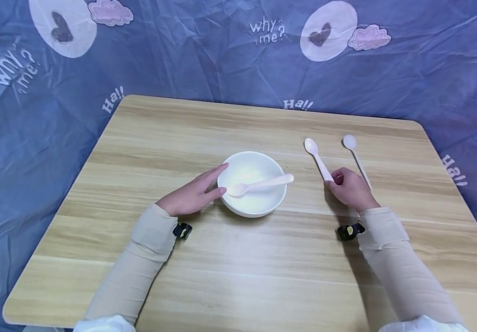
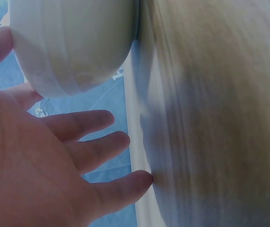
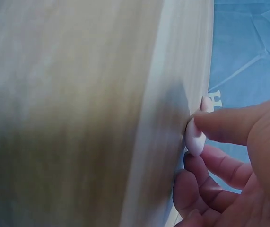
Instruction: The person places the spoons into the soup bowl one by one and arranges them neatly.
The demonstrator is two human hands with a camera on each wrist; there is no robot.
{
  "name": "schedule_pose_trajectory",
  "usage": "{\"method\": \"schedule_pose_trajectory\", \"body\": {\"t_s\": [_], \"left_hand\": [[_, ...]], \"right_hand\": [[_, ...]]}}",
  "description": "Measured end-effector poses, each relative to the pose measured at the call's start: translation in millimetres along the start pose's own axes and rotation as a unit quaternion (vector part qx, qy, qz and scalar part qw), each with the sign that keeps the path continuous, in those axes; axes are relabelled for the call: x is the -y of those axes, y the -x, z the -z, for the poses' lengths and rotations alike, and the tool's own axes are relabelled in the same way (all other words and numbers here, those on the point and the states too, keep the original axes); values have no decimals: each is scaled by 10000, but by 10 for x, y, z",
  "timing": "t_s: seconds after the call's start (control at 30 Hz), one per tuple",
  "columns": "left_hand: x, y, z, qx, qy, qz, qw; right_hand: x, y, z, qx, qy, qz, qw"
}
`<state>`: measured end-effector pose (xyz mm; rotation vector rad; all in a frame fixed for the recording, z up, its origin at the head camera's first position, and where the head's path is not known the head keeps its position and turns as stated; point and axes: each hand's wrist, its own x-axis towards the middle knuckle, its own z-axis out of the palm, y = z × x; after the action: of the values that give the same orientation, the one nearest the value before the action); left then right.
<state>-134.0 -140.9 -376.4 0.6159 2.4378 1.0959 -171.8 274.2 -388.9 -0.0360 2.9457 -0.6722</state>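
A white bowl (image 1: 255, 165) stands mid-table with a white spoon (image 1: 268, 182) lying across it, its handle over the right rim. At the bowl's left side, my left hand (image 1: 193, 192) touches the rim with thumb and index finger; the left wrist view shows the other fingers extended beside the bowl wall (image 2: 85, 42). To the right, my right hand (image 1: 352, 189) pinches the handle end of a second white spoon (image 1: 320, 163), whose bowl points away from me. In the right wrist view, thumb and fingertips hold the rounded handle end (image 3: 195, 138) by the tabletop.
A third spoon-like white utensil (image 1: 358, 159) with a round head lies just right of my right hand. The wooden table (image 1: 230, 276) has rounded corners. Blue printed fabric (image 1: 201, 55) hangs behind and around it.
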Motion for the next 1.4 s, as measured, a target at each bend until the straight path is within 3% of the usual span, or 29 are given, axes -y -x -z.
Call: {"method": "schedule_pose_trajectory", "body": {"t_s": [0.27, 0.63, 0.87, 1.1, 1.4], "left_hand": [[-3, -2, 13, -6, 50, -79, 10000], [-9, -18, 14, 32, 65, -152, 9999], [-12, -18, 15, 13, 15, -153, 9999], [-1, -13, 3, 26, 57, -158, 9999], [-8, -5, 4, 2, 69, -127, 9999]], "right_hand": [[21, 9, 10, -140, -9, 154, 9998], [56, 31, 36, -105, -18, 52, 9999], [95, 66, 83, -467, -174, 212, 9985], [127, 117, 129, -712, -383, -17, 9967], [186, 153, 192, -1642, -539, 9, 9850]]}}
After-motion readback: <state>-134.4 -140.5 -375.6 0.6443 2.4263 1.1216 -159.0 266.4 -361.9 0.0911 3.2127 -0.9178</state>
